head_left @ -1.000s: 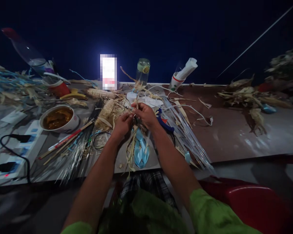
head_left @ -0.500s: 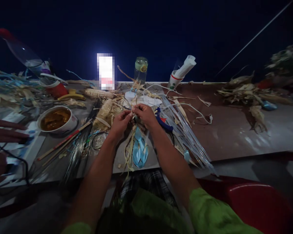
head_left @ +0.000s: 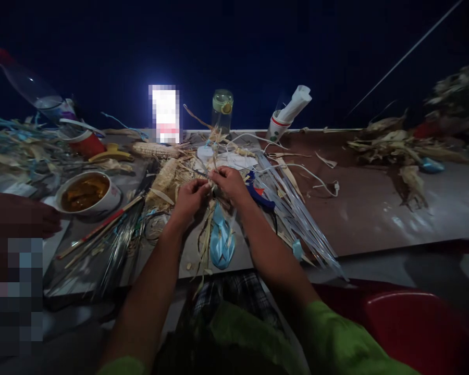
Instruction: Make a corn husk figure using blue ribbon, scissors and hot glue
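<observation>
Over the middle of the table, my left hand [head_left: 190,199] and my right hand [head_left: 231,183] meet with fingertips pinched on the top of a dried corn husk bundle. Pale husk strips [head_left: 206,245] hang from it toward me, beside a looped blue ribbon [head_left: 218,229]. My fingers cover the part being pinched. Close to my right wrist lies a dark blue-handled tool [head_left: 262,199], partly hidden by the arm. Left of my left hand are a pile of dry husk [head_left: 163,179] and a corn cob [head_left: 155,150].
Clear thin rods [head_left: 305,219] lie to the right, with a white cable [head_left: 316,177] across them. A bowl of brown liquid [head_left: 86,194] stands left, near another person's hand [head_left: 49,219]. Behind are a lit phone [head_left: 166,112], a bottle [head_left: 222,112] and a paper cup [head_left: 276,127].
My hands stay pinched on the husk bundle, fingertips slightly shifted. The view has turned slightly. The other person's hand and arm at the left have moved.
</observation>
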Motion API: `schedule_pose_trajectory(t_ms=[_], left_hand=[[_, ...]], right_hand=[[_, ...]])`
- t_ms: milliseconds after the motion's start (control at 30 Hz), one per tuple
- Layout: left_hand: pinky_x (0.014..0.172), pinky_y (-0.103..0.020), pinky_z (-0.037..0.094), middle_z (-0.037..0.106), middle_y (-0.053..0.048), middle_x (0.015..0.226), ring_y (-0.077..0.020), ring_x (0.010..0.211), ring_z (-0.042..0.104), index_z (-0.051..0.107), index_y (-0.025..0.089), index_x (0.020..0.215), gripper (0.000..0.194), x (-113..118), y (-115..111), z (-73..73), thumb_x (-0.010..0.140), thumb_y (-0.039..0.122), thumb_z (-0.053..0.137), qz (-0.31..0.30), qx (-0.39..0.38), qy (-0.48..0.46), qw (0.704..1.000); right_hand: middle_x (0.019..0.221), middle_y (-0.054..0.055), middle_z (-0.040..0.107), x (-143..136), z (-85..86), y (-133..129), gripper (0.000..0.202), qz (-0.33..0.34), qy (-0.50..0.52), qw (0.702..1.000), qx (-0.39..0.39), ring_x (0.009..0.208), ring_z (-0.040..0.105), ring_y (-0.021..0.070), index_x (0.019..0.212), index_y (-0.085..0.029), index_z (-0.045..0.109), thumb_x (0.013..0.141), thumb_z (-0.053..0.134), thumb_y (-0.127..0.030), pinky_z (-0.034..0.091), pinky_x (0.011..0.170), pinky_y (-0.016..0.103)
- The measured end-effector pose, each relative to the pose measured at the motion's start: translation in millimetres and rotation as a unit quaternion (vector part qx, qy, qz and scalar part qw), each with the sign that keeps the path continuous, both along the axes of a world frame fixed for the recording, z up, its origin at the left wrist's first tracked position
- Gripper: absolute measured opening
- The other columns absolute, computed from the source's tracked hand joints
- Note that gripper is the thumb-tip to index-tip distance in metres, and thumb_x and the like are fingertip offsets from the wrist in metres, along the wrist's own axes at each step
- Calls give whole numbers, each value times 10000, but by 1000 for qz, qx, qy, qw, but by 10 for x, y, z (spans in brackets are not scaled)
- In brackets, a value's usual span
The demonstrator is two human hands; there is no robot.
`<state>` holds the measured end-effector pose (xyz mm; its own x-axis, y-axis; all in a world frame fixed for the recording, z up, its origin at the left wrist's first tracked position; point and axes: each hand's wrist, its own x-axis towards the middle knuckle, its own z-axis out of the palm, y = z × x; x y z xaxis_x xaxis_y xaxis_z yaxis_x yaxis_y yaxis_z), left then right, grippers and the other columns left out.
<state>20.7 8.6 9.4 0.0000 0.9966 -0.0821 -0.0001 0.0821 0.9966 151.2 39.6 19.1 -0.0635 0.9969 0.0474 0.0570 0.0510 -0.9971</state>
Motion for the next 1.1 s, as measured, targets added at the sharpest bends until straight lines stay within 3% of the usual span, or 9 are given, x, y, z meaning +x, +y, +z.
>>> schedule_pose_trajectory(t_ms=[100, 233, 367, 533, 700, 800, 1000, 1100], left_hand=[[533, -198, 364, 553, 15, 645, -82, 558, 455, 629, 157, 839, 222, -22, 17, 10, 709, 336, 614, 63, 26, 0, 998], [603, -200, 379, 571, 5, 696, -90, 628, 477, 630, 160, 774, 175, -50, 45, -10, 709, 322, 616, 92, 74, 7, 993], [542, -200, 346, 536, 13, 621, -88, 571, 442, 647, 161, 739, 165, -33, 25, 6, 705, 318, 608, 66, 55, 14, 996], [479, -192, 303, 483, 35, 542, -74, 495, 388, 666, 178, 821, 186, 5, -29, 74, 708, 309, 598, 38, 31, 12, 999], [576, -206, 375, 583, -8, 644, -106, 617, 486, 660, 146, 765, 270, 29, -21, 66, 710, 407, 616, 4, 59, 34, 998], [595, -212, 382, 603, -15, 672, -111, 625, 495, 651, 138, 746, 249, 21, 1, 20, 683, 379, 645, 4, 50, 40, 998], [518, -198, 352, 557, 5, 602, -91, 549, 455, 629, 152, 673, 169, -39, 28, -61, 680, 321, 638, 8, 47, 68, 997], [497, -198, 358, 553, -1, 585, -88, 522, 459, 606, 153, 652, 190, -43, 15, -58, 693, 337, 631, -18, 30, 46, 998]], right_hand=[[493, -61, 392, 27, -24, 33, 257, -33, -59, 998, 8, 530, 337, 74, 549, -171, 510, 720, 571, -353, 249, 515, 219], [513, -66, 399, 30, -20, 43, 220, -70, -73, 995, 0, 505, 334, 65, 584, -179, 490, 730, 576, -318, 241, 495, 217], [571, -59, 502, 30, 48, 11, 100, -49, 75, 994, -64, 436, 386, 46, 686, -179, 509, 770, 504, -232, 282, 450, 199], [588, -41, 575, 37, 149, -43, 105, 30, 210, 970, -117, 401, 419, 34, 717, -159, 537, 741, 577, -253, 314, 428, 181], [549, -56, 571, -4, 163, -68, 143, 46, 224, 964, -137, 408, 456, 41, 700, -166, 534, 710, 630, -272, 348, 435, 172], [540, -61, 564, -19, 146, -69, 166, 50, 218, 965, -140, 424, 461, 46, 695, -171, 547, 696, 650, -301, 367, 454, 177], [489, -71, 477, 12, 110, -24, 169, 13, 214, 970, -115, 399, 337, 21, 636, -155, 579, 667, 671, -294, 228, 399, 179], [507, -70, 452, 58, 115, 7, 162, -13, 233, 968, -98, 398, 306, 14, 630, -151, 586, 671, 664, -286, 201, 397, 190]])
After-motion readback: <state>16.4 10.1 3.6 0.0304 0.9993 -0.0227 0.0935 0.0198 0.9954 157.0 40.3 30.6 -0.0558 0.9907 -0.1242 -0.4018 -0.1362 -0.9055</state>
